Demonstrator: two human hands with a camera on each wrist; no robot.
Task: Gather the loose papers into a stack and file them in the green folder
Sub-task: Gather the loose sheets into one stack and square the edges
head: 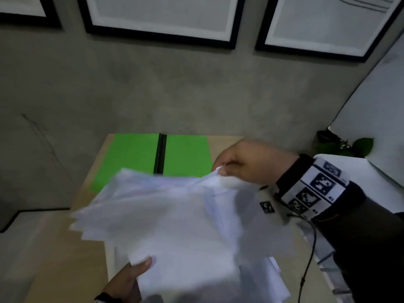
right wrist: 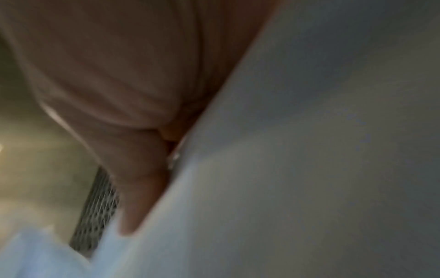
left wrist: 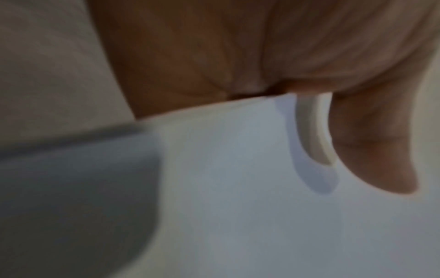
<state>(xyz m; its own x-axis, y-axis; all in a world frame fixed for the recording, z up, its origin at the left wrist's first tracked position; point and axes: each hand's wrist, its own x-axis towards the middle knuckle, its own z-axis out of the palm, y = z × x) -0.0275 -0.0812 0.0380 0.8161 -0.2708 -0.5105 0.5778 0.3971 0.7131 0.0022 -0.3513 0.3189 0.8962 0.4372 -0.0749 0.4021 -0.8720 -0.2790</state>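
A loose stack of white papers hangs above the wooden table, blurred and fanned at its left edges. My right hand pinches the stack's far right corner. My left hand holds the near edge, thumb on top. The green folder lies open and flat at the table's far end, its black spine in the middle, its near part hidden behind the papers. In the left wrist view my thumb lies on the white papers. The right wrist view shows fingers against the papers.
A grey concrete wall with black-framed pictures rises behind the table. A green plant and a white surface sit at the right. A black cable hangs from my right wrist. Grey floor lies at the left.
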